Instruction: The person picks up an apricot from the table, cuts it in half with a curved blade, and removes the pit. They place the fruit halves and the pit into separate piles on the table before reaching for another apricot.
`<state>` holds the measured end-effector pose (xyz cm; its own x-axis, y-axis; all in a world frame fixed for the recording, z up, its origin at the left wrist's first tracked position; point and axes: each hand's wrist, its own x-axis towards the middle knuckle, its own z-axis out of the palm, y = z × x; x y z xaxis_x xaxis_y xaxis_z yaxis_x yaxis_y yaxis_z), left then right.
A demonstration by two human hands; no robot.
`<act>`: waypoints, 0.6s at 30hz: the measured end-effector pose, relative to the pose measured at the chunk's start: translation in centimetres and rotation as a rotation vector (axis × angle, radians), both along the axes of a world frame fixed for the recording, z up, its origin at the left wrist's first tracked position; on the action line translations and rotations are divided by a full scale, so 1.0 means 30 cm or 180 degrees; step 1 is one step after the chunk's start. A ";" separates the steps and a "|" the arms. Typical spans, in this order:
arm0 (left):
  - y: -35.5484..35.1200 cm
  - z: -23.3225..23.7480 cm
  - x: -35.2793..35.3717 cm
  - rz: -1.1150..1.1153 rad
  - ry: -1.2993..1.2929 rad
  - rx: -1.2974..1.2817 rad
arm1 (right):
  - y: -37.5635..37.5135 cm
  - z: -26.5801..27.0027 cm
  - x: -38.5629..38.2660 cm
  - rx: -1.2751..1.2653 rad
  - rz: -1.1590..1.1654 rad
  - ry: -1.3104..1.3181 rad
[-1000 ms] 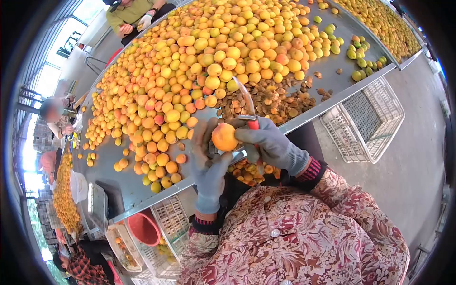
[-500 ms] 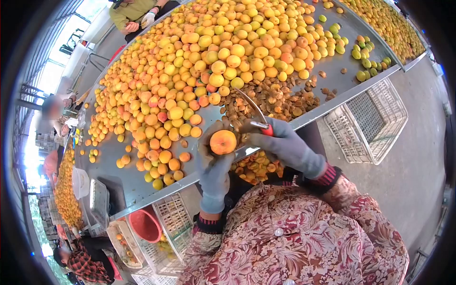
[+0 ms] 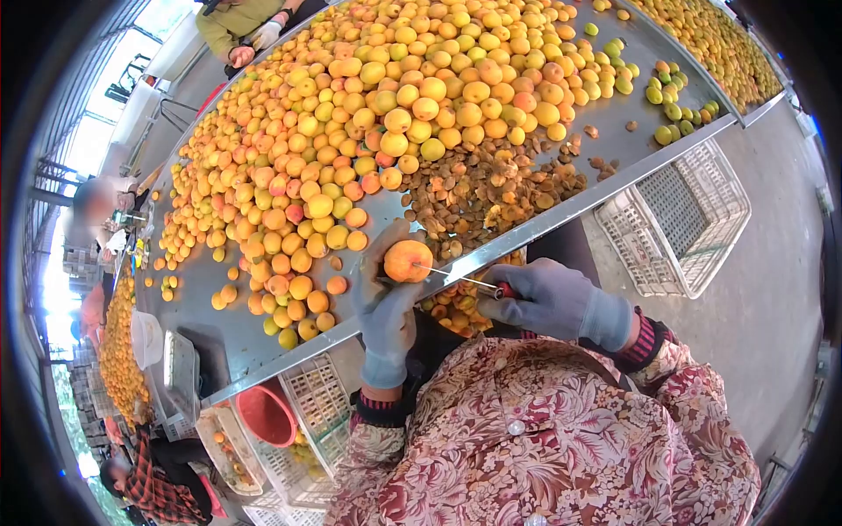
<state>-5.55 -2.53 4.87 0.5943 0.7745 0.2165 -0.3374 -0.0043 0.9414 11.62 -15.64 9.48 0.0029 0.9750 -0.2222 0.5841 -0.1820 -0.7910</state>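
In the head view my gloved left hand [image 3: 384, 317] is closed around an orange apricot [image 3: 407, 261] near the front edge of the metal table. My right hand [image 3: 554, 300], also gloved, grips a knife [image 3: 474, 281] by its red handle. The thin blade reaches left, its tip right at the apricot's side. Just beyond my hands a heap of brown pits [image 3: 491, 188] lies against the table rim. Cut apricot pieces [image 3: 456, 309] show below the edge, between my hands, their container mostly hidden.
A large pile of whole apricots [image 3: 342, 131] covers much of the table [image 3: 250, 337]. White plastic crates [image 3: 658, 254] stand at right and lower left, beside a red bucket [image 3: 267, 415]. Another person [image 3: 232, 26] sits across the table; more people are at far left.
My right hand has moved right and down, and the knife has swung from pointing up over the pits to pointing left at the apricot. My left hand has tilted the apricot.
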 end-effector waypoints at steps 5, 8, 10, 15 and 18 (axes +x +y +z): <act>-0.013 0.017 0.002 0.0416 0.0928 0.1452 | -0.007 0.043 -0.005 -0.0116 -0.0137 -0.0262; 0.004 0.031 -0.015 -0.0228 0.0678 0.0363 | -0.008 0.071 -0.006 -0.0522 -0.0027 -0.0526; -0.005 0.014 -0.015 -0.0307 0.0457 -0.0005 | -0.014 0.076 -0.010 -0.0352 -0.0062 -0.0670; 0.006 -0.021 -0.010 -0.0495 0.0106 -0.0299 | 0.009 0.107 -0.033 -0.0841 -0.0010 -0.0597; 0.027 -0.021 -0.018 -0.0412 0.0222 -0.0273 | 0.016 0.101 -0.029 -0.0907 0.0015 -0.0546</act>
<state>-6.11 -1.71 4.25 0.7015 0.7045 0.1076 -0.2636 0.1163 0.9576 10.74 -15.15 12.52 0.0595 0.8739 -0.4825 0.7057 -0.3787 -0.5988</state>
